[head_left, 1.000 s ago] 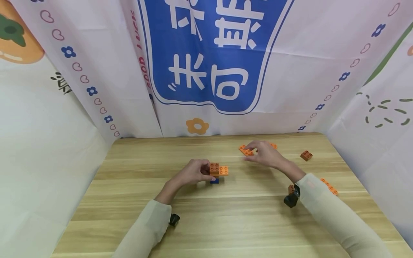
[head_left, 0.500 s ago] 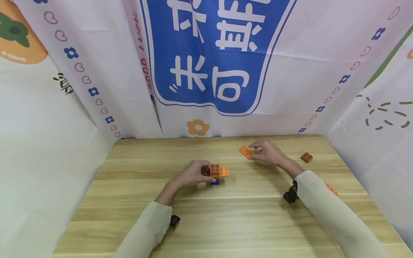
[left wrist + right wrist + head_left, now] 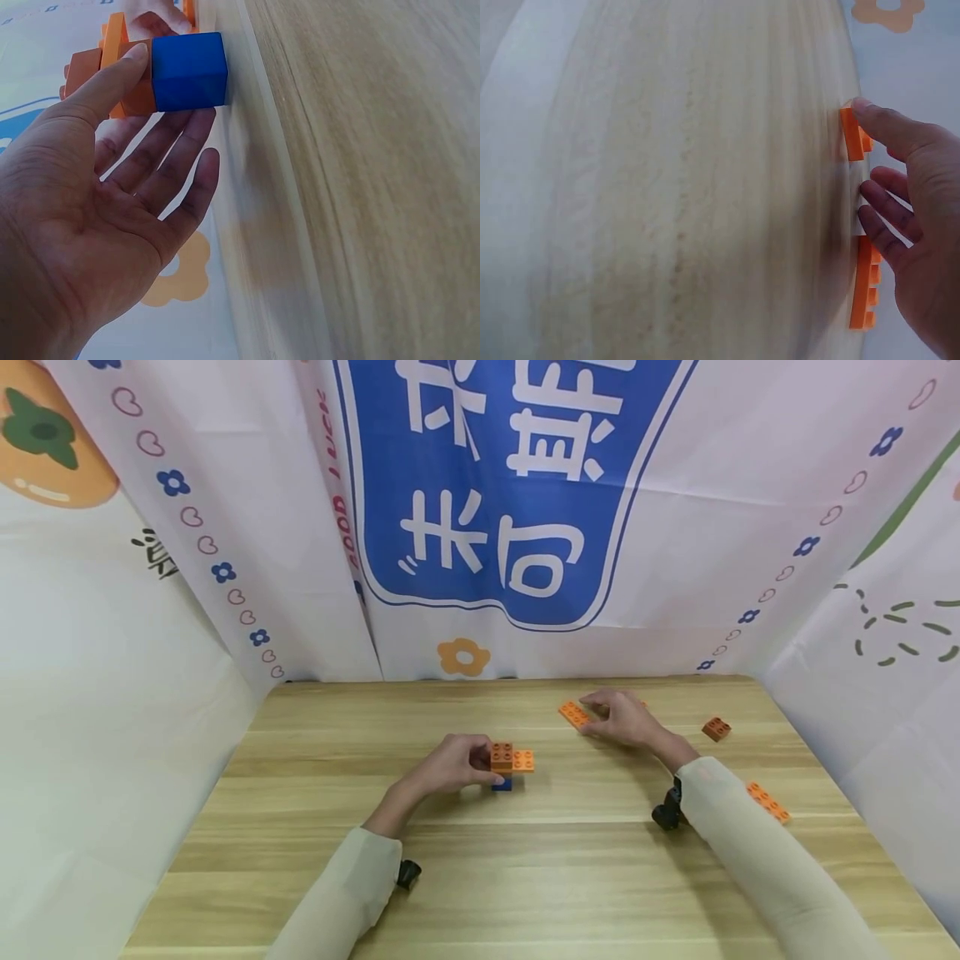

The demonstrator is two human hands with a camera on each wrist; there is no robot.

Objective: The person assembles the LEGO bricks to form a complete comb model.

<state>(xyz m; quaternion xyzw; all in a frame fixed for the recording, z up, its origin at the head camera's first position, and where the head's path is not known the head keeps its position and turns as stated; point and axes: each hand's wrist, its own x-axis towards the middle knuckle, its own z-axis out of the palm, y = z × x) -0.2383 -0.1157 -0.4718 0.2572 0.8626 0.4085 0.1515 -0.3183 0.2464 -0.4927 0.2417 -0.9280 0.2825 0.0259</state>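
My left hand grips a small stack of toy building bricks near the middle of the table. In the left wrist view, the thumb lies on a brown brick above the blue block at the base. An orange plate juts out to the right under the top brown brick. Farther back, my right hand has its thumb at the end of a flat orange studded plate; its other fingers are loosely bent. A second orange plate lies below those fingers in the right wrist view.
A brown brick sits at the right rear of the wooden table. Another orange plate lies beside my right sleeve. Printed cloth hangs behind the table and on both sides.
My right hand has drawn back slightly to the right from over the orange plate, uncovering more of its studs. My left hand keeps its grip on the stack.
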